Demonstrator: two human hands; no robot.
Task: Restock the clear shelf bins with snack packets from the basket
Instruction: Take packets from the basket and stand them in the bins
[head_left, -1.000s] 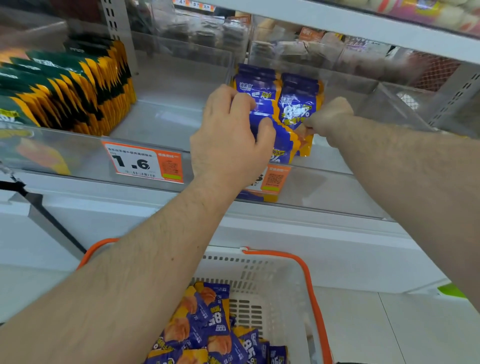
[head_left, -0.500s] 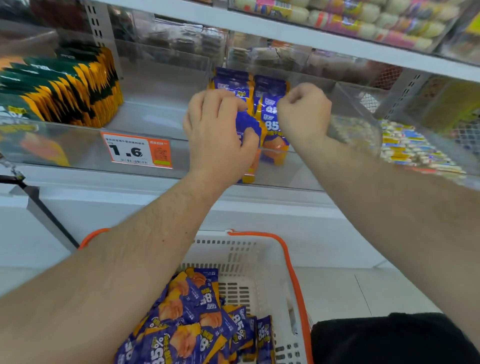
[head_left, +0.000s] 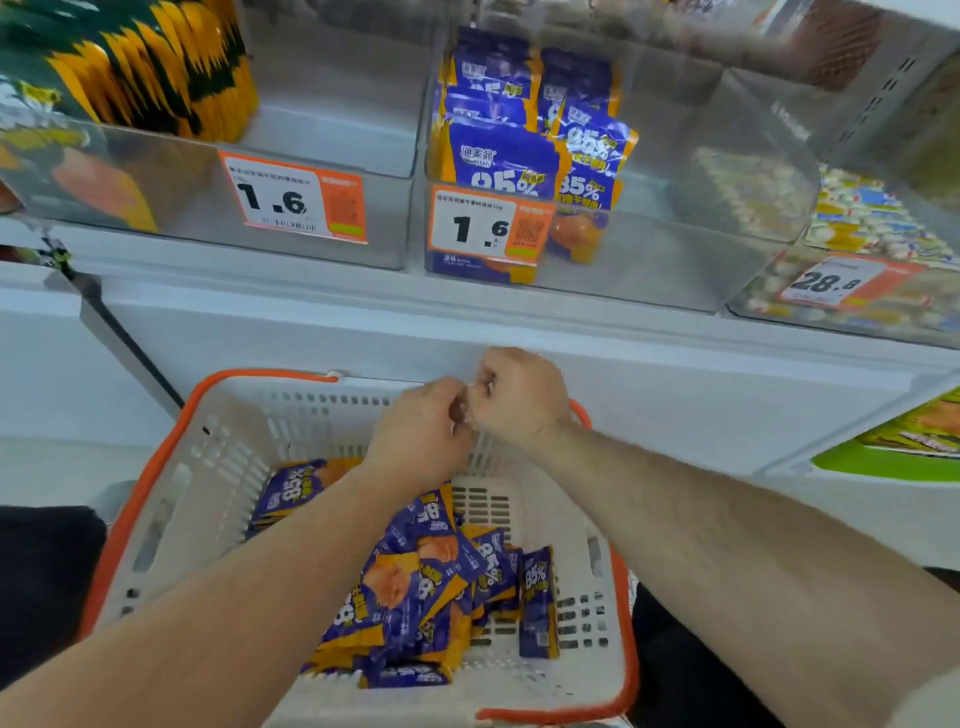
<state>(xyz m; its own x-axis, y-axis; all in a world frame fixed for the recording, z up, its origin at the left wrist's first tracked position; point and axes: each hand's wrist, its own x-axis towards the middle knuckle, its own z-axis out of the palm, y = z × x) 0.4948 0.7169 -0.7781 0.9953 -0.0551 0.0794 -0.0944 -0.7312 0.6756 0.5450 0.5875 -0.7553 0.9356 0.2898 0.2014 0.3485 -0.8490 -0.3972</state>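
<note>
The snack packets (head_left: 436, 587) were seen as glossy purple-and-orange foil-like film. The basket (head_left: 228, 467) was made of matt, perforated white plastic with an orange rim. The shelf bins (head_left: 675, 249) were formed of clear, smooth plastic, and paper price labels (head_left: 296, 200) were stuck on them.

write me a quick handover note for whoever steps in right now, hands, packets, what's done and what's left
Left hand: over the basket, fingers curled, holding nothing that shows.
Right hand: beside the left and touching it, fingers curled, no packet visible in it.
Purple snack packets in the bin: upright in rows at the left end of the clear middle bin, behind the 1.6 price tag.
Done: that first batch is in.
Left: most of the bin's right side is unfilled; a loose pile of purple packets in the basket waits to be shelved.
</note>
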